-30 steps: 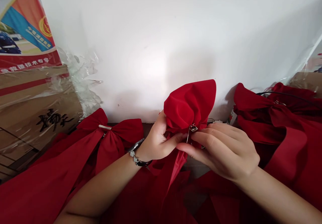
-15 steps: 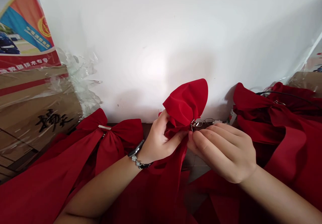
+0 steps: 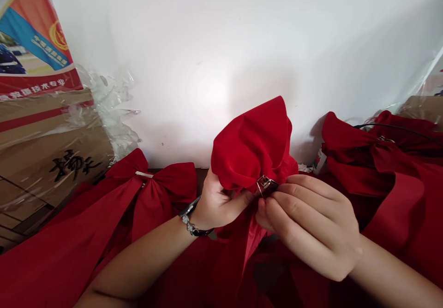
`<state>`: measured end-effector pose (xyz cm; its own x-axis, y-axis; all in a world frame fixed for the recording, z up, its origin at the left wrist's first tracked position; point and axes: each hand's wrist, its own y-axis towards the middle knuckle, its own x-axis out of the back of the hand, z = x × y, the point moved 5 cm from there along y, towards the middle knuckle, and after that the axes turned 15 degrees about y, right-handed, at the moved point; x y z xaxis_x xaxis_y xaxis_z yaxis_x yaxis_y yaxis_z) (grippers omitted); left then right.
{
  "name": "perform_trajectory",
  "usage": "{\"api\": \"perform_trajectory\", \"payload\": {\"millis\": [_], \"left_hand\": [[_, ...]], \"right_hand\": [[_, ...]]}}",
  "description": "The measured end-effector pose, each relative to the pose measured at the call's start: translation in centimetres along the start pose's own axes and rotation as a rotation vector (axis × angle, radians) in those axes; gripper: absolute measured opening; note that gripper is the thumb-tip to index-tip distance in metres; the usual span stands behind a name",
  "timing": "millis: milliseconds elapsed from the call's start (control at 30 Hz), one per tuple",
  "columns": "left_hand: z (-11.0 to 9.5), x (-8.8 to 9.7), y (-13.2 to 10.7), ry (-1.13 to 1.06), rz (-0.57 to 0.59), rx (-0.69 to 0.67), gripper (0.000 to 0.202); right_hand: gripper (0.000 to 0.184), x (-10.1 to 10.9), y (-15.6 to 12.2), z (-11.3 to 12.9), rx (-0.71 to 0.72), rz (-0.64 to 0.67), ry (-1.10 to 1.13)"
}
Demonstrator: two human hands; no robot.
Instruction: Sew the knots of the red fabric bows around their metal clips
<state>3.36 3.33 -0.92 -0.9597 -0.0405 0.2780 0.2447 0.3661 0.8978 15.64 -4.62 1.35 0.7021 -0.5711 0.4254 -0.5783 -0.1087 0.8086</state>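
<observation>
My left hand [image 3: 216, 202], with a bracelet at the wrist, pinches the gathered middle of a red cloth bow [image 3: 251, 144] held up in front of the white wall. My right hand [image 3: 309, 222] is closed too, its fingertips on a small metal buckle [image 3: 265, 183] at the bow's gathered centre. The bow's upper loop puffs out above both hands, and its tail hangs down between them.
A finished red bow with a metal clip [image 3: 145, 181] lies at the left, and more red bows [image 3: 377, 156] are heaped at the right. A cardboard box wrapped in clear plastic [image 3: 51, 146] stands at the far left under a coloured poster [image 3: 32, 45].
The bow's loop has spread wider and risen. Both hands have shifted slightly lower, and the glasses seen behind the bow half a second ago are now hidden.
</observation>
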Motion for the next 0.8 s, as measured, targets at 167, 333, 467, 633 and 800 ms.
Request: {"api": "perform_trajectory", "payload": {"millis": [167,333,467,633,800], "left_hand": [[-0.1,0.2,0.1,0.035,-0.019,-0.035,0.023],[-0.1,0.3,-0.2,0.108,-0.041,-0.058,0.025],[0.3,0.2,-0.6,0.105,-0.049,-0.099,0.025],[0.9,0.2,-0.9,0.113,-0.121,-0.069,0.025],[1.1,0.0,-1.1,0.12,-0.104,-0.062,0.02]], "right_hand": [[0.02,0.3,-0.1,0.0,-0.027,0.015,0.028],[0.016,0.6,-0.3,0.2,-0.049,0.008,0.032],[0.016,0.6,-0.5,0.3,-0.063,0.007,0.026],[0.017,0.8,-0.6,0.3,-0.075,0.002,-0.001],[0.018,0.8,-0.6,0.2,-0.077,-0.036,-0.013]]}}
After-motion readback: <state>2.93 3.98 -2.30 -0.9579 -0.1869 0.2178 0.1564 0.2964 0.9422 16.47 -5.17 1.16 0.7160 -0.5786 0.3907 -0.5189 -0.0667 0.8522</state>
